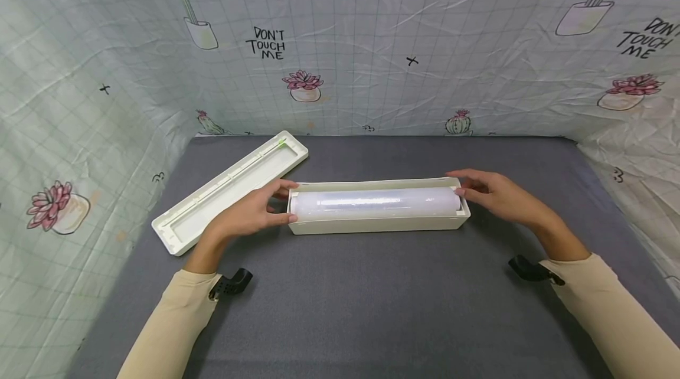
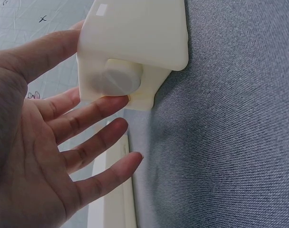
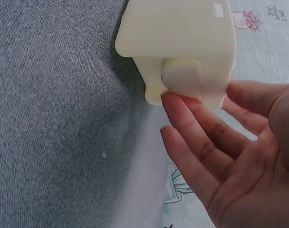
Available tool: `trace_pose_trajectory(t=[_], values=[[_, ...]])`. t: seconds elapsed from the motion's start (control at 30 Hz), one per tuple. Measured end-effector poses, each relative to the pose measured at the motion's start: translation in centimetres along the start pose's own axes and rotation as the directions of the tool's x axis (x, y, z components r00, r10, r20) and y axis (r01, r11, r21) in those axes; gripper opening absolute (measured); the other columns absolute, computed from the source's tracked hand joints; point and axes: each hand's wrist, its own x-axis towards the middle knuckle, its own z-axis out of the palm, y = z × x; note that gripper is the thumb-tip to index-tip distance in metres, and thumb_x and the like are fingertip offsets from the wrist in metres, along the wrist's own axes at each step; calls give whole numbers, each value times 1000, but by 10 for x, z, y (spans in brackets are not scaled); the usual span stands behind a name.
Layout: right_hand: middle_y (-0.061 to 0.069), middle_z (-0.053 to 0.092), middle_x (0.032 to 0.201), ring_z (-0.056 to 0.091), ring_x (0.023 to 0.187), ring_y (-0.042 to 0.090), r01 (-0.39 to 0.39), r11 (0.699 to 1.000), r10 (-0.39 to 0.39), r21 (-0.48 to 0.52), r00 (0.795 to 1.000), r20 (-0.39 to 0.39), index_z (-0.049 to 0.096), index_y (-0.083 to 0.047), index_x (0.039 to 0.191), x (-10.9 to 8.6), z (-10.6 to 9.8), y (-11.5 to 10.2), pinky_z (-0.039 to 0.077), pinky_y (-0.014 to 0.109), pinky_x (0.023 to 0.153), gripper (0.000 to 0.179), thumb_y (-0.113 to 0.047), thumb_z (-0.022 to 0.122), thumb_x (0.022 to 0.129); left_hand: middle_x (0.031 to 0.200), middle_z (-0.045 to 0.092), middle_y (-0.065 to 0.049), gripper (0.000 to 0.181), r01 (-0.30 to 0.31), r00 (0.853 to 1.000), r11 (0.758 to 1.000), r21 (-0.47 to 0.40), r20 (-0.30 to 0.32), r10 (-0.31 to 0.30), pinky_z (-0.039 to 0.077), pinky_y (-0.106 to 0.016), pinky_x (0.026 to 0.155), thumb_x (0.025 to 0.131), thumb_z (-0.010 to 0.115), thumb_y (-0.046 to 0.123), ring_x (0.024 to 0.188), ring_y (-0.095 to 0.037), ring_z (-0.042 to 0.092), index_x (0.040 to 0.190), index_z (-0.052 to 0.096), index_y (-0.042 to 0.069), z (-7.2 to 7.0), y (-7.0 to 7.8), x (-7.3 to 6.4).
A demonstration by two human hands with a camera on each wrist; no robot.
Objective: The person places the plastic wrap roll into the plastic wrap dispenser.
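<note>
Sleeves nearest on my remote feed. Cream box mid-table, long, open-topped; glossy whitish roll inside. Left hand and right hand grip box ends, fingers part-spread, bent. Lid slants leftward.

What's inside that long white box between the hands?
A shiny, whitish roll lies lengthwise in the open box. You can see its top. The roll covers its own underside and most of the box's floor, so I can't tell what, if anything, is underneath.
</note>
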Motion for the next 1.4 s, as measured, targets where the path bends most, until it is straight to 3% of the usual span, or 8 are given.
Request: trace_pose_trajectory(t=[0.3, 0.6, 0.97, 1.13, 1.4], values=[[6, 67, 125, 62, 109, 15, 21, 998, -24, 58, 998, 50, 45, -26, 154, -2, -1, 4, 51, 26, 85, 49, -24, 56, 106, 139, 57, -12, 70, 15, 1000, 1000, -2, 2, -15, 52, -51, 98, 91, 79, 28, 130, -29, 54, 149, 44, 12, 0, -1, 1], [6, 68, 120, 63, 106, 16, 26, 999, -28, 38, 998, 57, 46, -24, 154, -1, -1, 5, 51, 28, 85, 48, -23, 55, 106, 138, 58, -11, 69, 16, 1000, 1000, 19, 1, -16, 52, -51, 98, 91, 79, 28, 130, -27, 54, 148, 44, 12, -1, -2, 1], [9, 67, 125, 63, 109, 15, 4, 995, -11, 97, 997, 81, 46, -17, 154, -1, -3, 8, 51, 27, 87, 48, -23, 55, 107, 140, 57, -11, 68, 4, 1000, 1000, 27, 8, -5, 51, -53, 99, 91, 78, 28, 131, -28, 54, 148, 45, 12, -2, 0, 1], [9, 64, 132, 61, 115, 18, -18, 995, 9, 100, 996, 89, 46, -21, 154, -2, -4, 7, 51, 27, 89, 49, -27, 55, 106, 140, 57, -11, 69, 6, 1000, 999, 39, 6, -6, 52, -53, 99, 92, 78, 29, 131, -29, 54, 149, 44, 12, -2, 0, 1], [9, 66, 126, 61, 110, 16, -5, 992, -6, 124, 996, 88, 46, -16, 154, -2, -4, 8, 50, 25, 87, 49, -24, 55, 106, 140, 57, -11, 70, 12, 1000, 999, 44, 10, -12, 51, -53, 99, 92, 77, 30, 132, -28, 53, 149, 43, 12, -2, 0, 0]])
